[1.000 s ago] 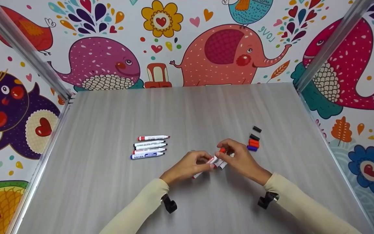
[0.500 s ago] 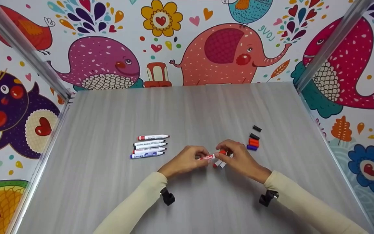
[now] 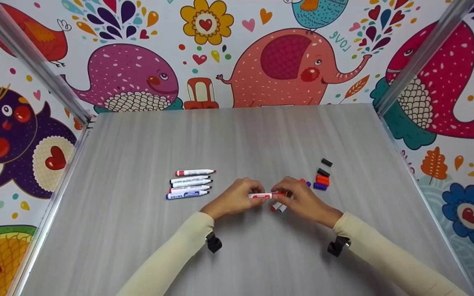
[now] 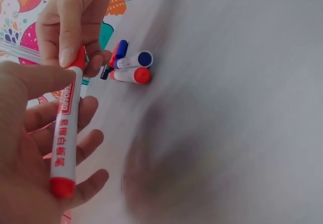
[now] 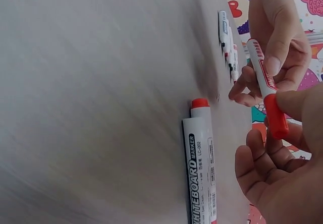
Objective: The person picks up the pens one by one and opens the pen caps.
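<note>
Red marker (image 3: 260, 196) swung level since earlier frame, held above worktop (image 3: 237, 144): left hand (image 3: 239, 198) pinches barrel (image 4: 65, 138), right hand (image 3: 305, 200) pinches red cap (image 5: 276, 117), apparently seated. Step looks like uncapping; next move likely calls for straight pull apart

Cartoon walls (image 3: 278, 70), metal posts (image 3: 422, 59) and a table (image 3: 237, 139) suggest a booth (image 3: 438, 86).

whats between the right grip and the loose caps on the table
A red end and a blue end, likely of partly hidden markers, in the head view.
</note>
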The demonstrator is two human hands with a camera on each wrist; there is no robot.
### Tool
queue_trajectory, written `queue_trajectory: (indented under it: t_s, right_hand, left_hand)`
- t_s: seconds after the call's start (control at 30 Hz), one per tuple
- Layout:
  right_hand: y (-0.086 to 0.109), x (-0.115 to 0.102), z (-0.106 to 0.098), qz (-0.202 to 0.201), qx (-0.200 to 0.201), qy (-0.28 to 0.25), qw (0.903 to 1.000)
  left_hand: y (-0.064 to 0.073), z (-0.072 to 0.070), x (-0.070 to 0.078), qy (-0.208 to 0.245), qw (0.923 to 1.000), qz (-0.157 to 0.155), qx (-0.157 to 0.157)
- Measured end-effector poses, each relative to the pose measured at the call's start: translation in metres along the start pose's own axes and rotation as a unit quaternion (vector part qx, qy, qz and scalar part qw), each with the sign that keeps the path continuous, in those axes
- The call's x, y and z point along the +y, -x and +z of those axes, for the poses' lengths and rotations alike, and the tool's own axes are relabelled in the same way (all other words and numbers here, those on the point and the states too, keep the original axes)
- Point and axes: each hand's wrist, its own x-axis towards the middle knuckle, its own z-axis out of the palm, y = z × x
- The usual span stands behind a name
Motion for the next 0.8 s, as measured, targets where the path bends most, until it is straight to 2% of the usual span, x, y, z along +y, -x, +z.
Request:
queue_trajectory:
  t_s: [0.13,0.23,0.47,0.63,0.8]
  right_hand:
    - [-0.001,0.004,0.000,-0.006,-0.017,0.002,0.9998]
    - [-0.003,0.006,0.001,-0.007,-0.028,0.007,0.9995]
    - [-0.006,0.001,0.002,0.001,-0.053,0.020,0.9984]
    - [-0.008,0.000,0.003,0.003,-0.057,0.017,0.9982]
    - [-0.011,-0.001,0.004,0.021,-0.061,-0.009,0.9979]
  left_hand:
    - [0.000,0.002,0.001,-0.054,0.9985,0.007,0.012]
    - [0.000,0.004,0.003,-0.106,0.9937,0.022,0.027]
    - [0.002,0.006,0.004,-0.207,0.9755,0.061,0.045]
    - [0.003,0.006,0.008,-0.252,0.9631,0.079,0.051]
    - [0.003,0.004,0.010,-0.286,0.9504,0.105,0.061]
